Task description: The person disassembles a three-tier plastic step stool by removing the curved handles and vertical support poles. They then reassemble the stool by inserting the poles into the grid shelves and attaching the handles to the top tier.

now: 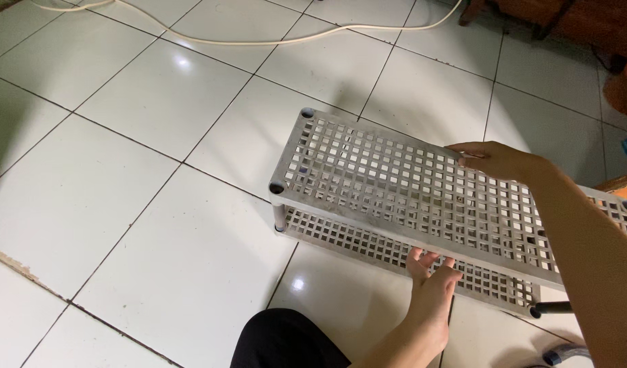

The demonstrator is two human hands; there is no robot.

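A grey plastic rack (368, 170) with two perforated grid shelves stands on the white tiled floor. Short posts join the shelves at the corners. My right hand (494, 160) rests over the far edge of the top shelf, fingers curled on it. My left hand (432, 276) reaches up under the near edge of the top shelf, fingers spread against the lower shelf (368, 242). A dark post end (552, 308) sticks out at the rack's near right corner.
A cream cable (259, 41) runs across the tiles at the top. Dark wooden furniture (586, 20) and an orange object (626, 88) stand at the top right. My dark-clothed knee (286, 341) is at the bottom. A chipped tile edge (13, 266) lies at left.
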